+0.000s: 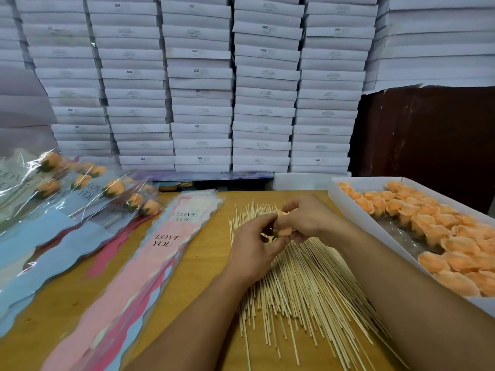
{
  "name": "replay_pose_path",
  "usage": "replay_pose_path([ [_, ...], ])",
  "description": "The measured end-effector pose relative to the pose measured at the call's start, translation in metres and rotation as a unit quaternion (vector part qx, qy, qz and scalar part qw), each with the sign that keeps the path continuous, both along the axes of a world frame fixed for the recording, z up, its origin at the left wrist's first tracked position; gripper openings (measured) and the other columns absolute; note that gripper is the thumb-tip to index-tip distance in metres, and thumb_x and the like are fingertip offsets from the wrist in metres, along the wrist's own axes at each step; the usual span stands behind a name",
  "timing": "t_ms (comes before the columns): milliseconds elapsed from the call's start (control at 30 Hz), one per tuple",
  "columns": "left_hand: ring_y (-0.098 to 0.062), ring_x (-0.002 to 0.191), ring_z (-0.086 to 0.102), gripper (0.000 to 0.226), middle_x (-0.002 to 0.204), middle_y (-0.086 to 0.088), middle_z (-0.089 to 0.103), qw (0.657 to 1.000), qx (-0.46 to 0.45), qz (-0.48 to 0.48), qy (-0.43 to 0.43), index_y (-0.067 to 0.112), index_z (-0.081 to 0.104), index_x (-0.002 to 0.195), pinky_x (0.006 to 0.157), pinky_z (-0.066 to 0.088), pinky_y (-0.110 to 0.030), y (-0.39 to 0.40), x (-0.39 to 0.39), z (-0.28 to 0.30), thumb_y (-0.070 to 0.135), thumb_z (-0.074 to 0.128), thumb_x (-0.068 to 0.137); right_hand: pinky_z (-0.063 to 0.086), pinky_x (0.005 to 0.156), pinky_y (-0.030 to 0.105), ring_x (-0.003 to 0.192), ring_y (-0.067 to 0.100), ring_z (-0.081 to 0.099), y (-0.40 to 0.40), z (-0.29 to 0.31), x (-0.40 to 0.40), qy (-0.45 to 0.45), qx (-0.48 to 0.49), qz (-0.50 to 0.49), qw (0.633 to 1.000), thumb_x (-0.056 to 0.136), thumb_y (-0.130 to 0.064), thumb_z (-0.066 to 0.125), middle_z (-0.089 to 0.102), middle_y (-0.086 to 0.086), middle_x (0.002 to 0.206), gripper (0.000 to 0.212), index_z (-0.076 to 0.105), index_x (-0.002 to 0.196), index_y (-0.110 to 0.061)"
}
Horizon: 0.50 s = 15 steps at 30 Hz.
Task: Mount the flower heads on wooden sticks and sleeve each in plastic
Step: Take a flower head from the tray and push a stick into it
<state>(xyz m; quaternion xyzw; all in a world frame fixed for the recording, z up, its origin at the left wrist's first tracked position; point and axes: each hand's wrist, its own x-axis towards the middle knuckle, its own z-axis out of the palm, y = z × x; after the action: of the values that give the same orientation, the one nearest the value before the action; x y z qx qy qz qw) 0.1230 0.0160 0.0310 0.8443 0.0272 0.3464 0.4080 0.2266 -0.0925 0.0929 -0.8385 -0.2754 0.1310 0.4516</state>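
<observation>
both hands meet over the far end of a wide heap of wooden sticks (302, 277) spread on the wooden surface (209, 263). the left hand (253, 245) has its fingers curled in, pinching at the base of a peach flower head (283, 231); whether a stick is in that pinch cannot be told. the right hand (308, 218) cups the same flower head from above and the far side, fingers bent round it, so only a little of the bloom and a dark green bit under it show between the two hands.

to the right of the sticks stands a white tray (361, 218) packed with more peach flower heads (442, 231). to the left of the sticks lies a stack of flat plastic sleeves (139, 266), pink on top, printed "love you". further left of the sticks, finished flowers in sleeves (88, 188) lie in an overlapping pile, blue paper showing through the plastic. beyond the sticks, at the back of the surface, rises a wall of stacked white boxes (201, 84).
</observation>
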Motion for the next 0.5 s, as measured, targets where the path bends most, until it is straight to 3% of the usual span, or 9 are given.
replay_pose_path([
  [67,-0.005,0.089,0.064,0.025,0.093,0.015,0.07,1.0,-0.004,0.0,0.003,0.026,0.071,0.107,0.078,0.053,-0.024,0.002,0.0,0.0,0.018,0.078,0.084,0.048,0.046,0.023,0.048,0.01,0.06,0.004,-0.006,0.001,0.005,0.009,-0.009,1.0,0.08,-0.014,0.081,0.072,0.01,0.08,0.052,0.055,0.125,-0.009],
  [267,-0.002,0.087,0.061,0.025,0.092,0.016,0.068,1.0,-0.001,0.014,0.018,0.029,0.068,0.103,0.077,0.052,-0.019,0.003,0.003,-0.002,0.017,0.078,0.084,0.043,0.044,0.019,0.045,0.003,0.058,0.007,-0.019,0.005,0.013,0.024,-0.013,1.0,0.082,-0.018,0.081,0.07,0.007,0.084,0.065,0.053,0.139,-0.009],
  [400,0.004,0.09,0.058,0.026,0.091,0.019,0.064,0.999,0.014,0.031,0.023,0.027,0.068,0.106,0.076,0.05,-0.012,0.005,0.004,-0.004,0.018,0.077,0.085,0.047,0.052,0.023,0.064,0.01,0.066,0.003,-0.026,0.006,0.014,0.035,0.009,0.999,0.083,-0.025,0.08,0.072,0.007,0.095,0.055,0.057,0.133,-0.018],
  [500,0.006,0.089,0.058,0.027,0.091,0.022,0.062,0.999,0.02,0.045,0.023,0.027,0.068,0.109,0.072,0.048,-0.008,0.006,0.005,-0.005,0.016,0.076,0.086,0.051,0.06,0.027,0.081,0.017,0.07,-0.003,-0.033,0.007,0.034,0.046,0.034,0.998,0.091,-0.038,0.072,0.074,0.004,0.101,0.034,0.063,0.12,-0.023],
])
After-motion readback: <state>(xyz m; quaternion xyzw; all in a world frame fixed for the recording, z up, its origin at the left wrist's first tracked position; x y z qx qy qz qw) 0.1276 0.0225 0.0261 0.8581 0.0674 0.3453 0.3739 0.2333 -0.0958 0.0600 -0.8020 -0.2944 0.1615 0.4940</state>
